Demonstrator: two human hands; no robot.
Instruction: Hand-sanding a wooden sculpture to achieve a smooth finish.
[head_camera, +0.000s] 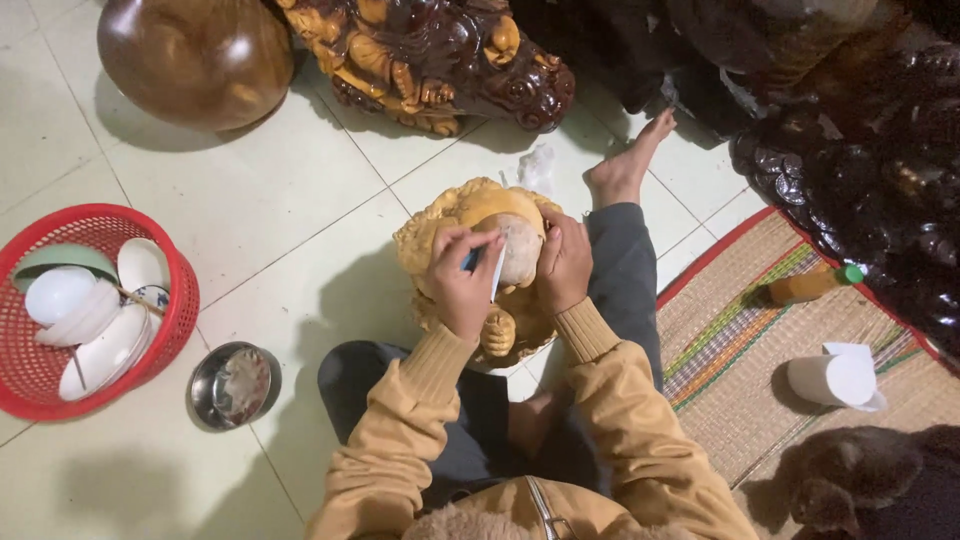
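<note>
Head view, left hand (462, 285) grip clamped on blue tool (470, 261), right hand (563, 262) clasping pale carving (480, 215)

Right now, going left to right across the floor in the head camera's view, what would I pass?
Red basket of white bowls → steel bowl → left hand holding a small tool on the pale wooden carving → right hand steadying it → woven mat → orange bottle → white paper roll.

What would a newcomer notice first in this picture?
At the centre, both hands work on a pale wooden carving: the left hand holds a thin blue tool, the right hand steadies it. A red basket of white dishes sits left; dark glossy carvings line the top.
</note>
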